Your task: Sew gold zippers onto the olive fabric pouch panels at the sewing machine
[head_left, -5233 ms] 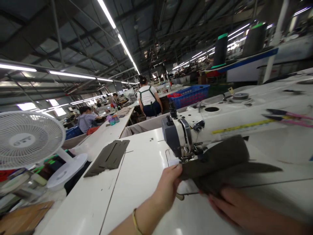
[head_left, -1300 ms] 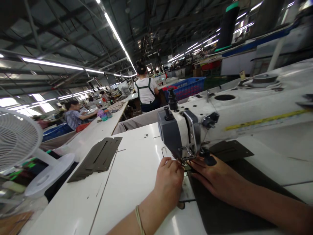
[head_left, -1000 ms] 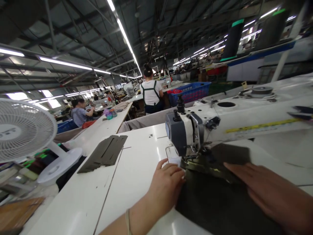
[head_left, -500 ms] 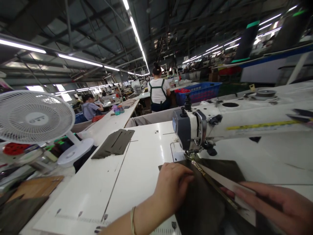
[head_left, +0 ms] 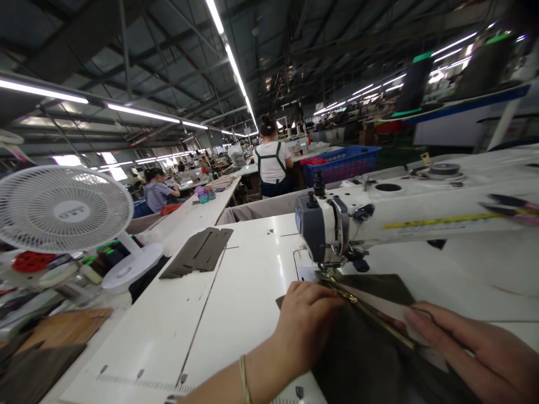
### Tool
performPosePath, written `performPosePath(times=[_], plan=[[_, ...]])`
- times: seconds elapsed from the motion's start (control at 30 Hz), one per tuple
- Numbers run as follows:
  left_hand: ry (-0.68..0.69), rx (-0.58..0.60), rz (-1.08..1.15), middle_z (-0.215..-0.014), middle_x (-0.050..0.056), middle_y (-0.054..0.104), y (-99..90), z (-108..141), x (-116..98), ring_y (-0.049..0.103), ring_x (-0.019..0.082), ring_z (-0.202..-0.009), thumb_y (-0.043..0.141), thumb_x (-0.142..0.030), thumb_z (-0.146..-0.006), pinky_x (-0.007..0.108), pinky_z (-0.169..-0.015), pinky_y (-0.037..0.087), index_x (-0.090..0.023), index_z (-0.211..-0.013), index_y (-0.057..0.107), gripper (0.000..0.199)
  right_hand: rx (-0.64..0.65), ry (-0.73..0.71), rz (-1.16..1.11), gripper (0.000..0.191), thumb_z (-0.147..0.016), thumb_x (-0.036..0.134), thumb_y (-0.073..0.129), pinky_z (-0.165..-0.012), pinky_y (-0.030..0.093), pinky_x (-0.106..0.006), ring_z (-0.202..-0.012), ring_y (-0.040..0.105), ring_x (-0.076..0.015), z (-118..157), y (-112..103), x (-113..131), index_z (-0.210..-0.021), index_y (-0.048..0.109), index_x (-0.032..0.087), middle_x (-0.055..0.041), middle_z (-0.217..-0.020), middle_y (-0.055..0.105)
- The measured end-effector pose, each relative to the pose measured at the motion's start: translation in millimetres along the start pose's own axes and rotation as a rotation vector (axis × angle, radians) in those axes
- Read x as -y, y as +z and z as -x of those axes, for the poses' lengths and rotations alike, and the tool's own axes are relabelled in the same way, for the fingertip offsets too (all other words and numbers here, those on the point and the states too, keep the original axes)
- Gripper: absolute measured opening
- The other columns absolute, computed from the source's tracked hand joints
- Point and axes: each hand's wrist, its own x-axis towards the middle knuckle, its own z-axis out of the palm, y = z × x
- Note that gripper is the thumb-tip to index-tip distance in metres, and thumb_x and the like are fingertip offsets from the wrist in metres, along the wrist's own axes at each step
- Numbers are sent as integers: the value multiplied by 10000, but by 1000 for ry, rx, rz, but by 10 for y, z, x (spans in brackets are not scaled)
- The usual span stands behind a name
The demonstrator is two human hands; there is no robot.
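The left hand curls over the dark cloth, its grip unclear, while the right hand pinches the pale strip, best kept flat and straight beside the gold-coloured zip.

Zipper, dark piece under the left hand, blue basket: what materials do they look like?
Zipper: probably metal, brass-toned; bright glints along it.
Dark piece under the left hand: likely fabric, matte; no shine, weave unreadable.
Blue basket: likely molded plastic; uniform colour, perforated walls. Exact grades can't be told.
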Motion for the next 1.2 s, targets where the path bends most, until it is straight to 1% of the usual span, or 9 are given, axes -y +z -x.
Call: performPosePath(times=[0.1,0.53,0.67,0.77,0.83,0.9,0.97,1.07,1.2], plan=[[91,22,41,-1021,50,668,15,-65,-70,598,187,-951,522,-208,-914,344,-836,442,-202,-1039,624,162,123,2,-44,348,-941,459,366,-542,480,-182,-612,610,-137,-132,-26,75,-774,585,246,12,-695,641],[102,-3,-73,-981,42,692,134,-103,136,633,178,-898,600,-321,-899,320,-796,488,-187,-1026,626,186,57,-109,-37,361,-936,441,377,-535,471,-169,-600,625,-119,-346,-69,214,-722,593,247,31,-664,650],[186,35,-120,-950,36,693,120,-152,133,633,171,-892,550,-280,-917,319,-802,467,-182,-980,630,142,-16,-307,88,363,-959,350,359,-442,428,-186,-477,577,-103,-429,-150,317,-677,555,233,40,-567,598],[216,88,-208,-827,36,679,70,-226,105,637,164,-793,489,-198,-910,305,-740,465,-162,-912,620,136,-269,-573,323,265,-937,245,381,-571,482,-257,-600,633,-158,-342,-158,460,-791,598,203,-23,-708,666],[194,156,-280,-793,37,666,1,-300,72,632,167,-741,491,-164,-880,299,-707,469,-153,-899,612,123,-382,-754,428,180,-874,157,440,-711,494,-322,-767,656,-213,-184,18,606,-903,615,185,-72,-862,695],[166,221,-338,-801,34,671,-87,-385,37,632,169,-717,514,-166,-867,291,-693,477,-154,-892,614,103,-284,-826,401,187,-810,88,486,-720,496,-306,-772,650,-200,-26,384,789,-873,616,206,-54,-842,697],[137,270,-390,-808,26,683,-172,-470,15,635,168,-694,551,-185,-862,279,-674,484,-163,-872,622,75,-109,-704,317,127,-780,107,534,-622,510,-286,-650,632,-188,44,846,957,-714,598,195,-48,-721,678],[93,292,-431,-778,24,685,-255,-567,34,638,178,-663,591,-194,-853,271,-636,488,-164,-832,625,50,75,-494,311,216,-781,297,634,-789,532,-383,-860,652,-268,-58,1316,982,-909,666,126,-130,-923,696],[70,272,-432,-758,55,664,-227,-528,87,637,210,-688,553,-203,-884,295,-621,492,-137,-860,609,90,99,-312,333,438,-820,430,578,-893,464,-540,-1048,585,-392,-245,1008,366,-1013,666,47,-245,-1077,638]])
